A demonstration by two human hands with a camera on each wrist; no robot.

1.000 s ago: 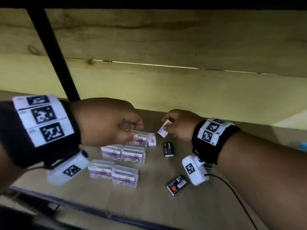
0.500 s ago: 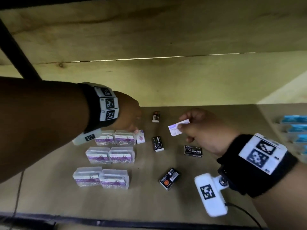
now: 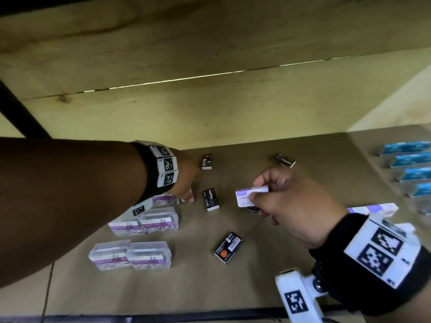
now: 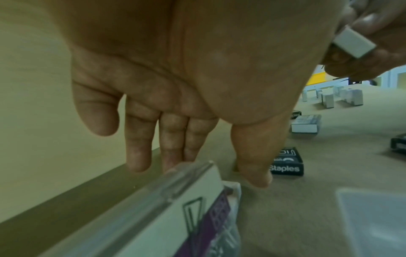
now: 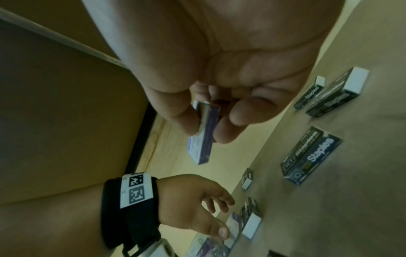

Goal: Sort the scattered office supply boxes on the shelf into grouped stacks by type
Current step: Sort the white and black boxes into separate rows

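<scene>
R hand (image 3: 291,206) pinches purple staples box (image 3: 243,195), long axis 9–3; L hand (image 3: 185,178), fingers (image 4: 138,147) straight, prob. touches small box (image 5: 233,224) at 9 o'clock.

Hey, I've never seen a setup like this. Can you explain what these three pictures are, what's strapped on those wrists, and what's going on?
No machine here: a person works with two bare hands at a brown wooden shelf. The black wristbands with white square-patterned tags carry small cameras. The wide picture comes from a head camera; the other two look along each palm from the wrists. On the shelf lie clear plastic paper-clip boxes with purple labels, small black staple boxes and, far right, blue packs. The right hand pinches a small white-and-purple staple box above the shelf. The left hand, fingers open, reaches down beside the rearmost clip box; whether it touches anything is unclear.
</scene>
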